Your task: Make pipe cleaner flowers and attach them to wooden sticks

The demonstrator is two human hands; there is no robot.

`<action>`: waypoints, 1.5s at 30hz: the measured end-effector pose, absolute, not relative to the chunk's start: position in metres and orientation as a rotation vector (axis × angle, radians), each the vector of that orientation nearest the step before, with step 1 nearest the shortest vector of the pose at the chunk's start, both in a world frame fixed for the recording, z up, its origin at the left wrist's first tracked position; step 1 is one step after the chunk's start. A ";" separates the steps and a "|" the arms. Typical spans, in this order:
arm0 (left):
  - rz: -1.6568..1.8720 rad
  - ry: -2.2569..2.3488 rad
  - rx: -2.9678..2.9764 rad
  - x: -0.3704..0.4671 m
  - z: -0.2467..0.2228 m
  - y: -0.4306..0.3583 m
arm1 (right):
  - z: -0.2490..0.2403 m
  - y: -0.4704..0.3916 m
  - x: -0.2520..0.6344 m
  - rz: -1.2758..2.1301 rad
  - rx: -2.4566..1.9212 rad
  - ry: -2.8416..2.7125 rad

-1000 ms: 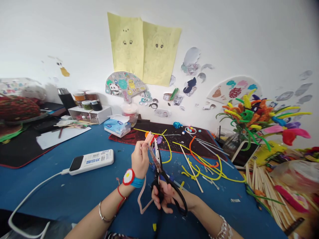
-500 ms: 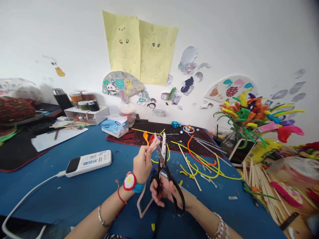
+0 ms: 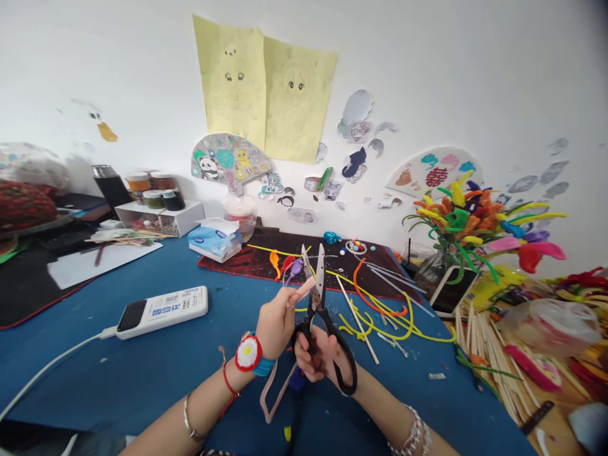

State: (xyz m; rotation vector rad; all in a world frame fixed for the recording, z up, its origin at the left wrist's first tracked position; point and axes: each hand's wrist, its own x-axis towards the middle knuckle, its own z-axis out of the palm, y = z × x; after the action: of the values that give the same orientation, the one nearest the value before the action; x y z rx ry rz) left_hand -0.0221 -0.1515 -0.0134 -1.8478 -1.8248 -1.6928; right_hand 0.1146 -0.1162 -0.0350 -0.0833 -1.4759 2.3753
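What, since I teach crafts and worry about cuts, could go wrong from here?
The left hand grips the pink strip close to the open blades of the scissors, so a fingertip might be nipped if the right hand closes them. The strip's end lies near the scissors' pivot, so it could bunch or cut unevenly. A pink loop hangs below the hands and might snag.

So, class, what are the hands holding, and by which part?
Left hand: the pink strip, near its upper end. Right hand: the scissors, by the handles.
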 end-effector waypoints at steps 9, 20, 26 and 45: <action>-1.679 -1.846 -1.801 -0.023 -0.016 -0.149 | -0.058 -0.112 0.114 2.257 -0.180 -1.519; -1.570 -1.802 -1.908 -0.030 -0.017 -0.143 | -0.023 -0.119 0.117 2.496 0.031 -1.403; -1.591 -1.795 -1.947 -0.039 -0.019 -0.140 | -0.021 -0.107 0.131 2.310 -0.064 -1.308; -1.945 -2.099 -2.124 -0.024 -0.016 -0.134 | -0.030 -0.002 0.192 0.012 -1.243 -2.007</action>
State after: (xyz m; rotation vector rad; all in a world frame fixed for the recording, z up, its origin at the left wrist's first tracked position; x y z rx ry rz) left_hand -0.0238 -0.1345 -0.0164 -2.1236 -2.0987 -1.9455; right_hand 0.1921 -0.0024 -0.0298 -1.2428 -2.0075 0.0121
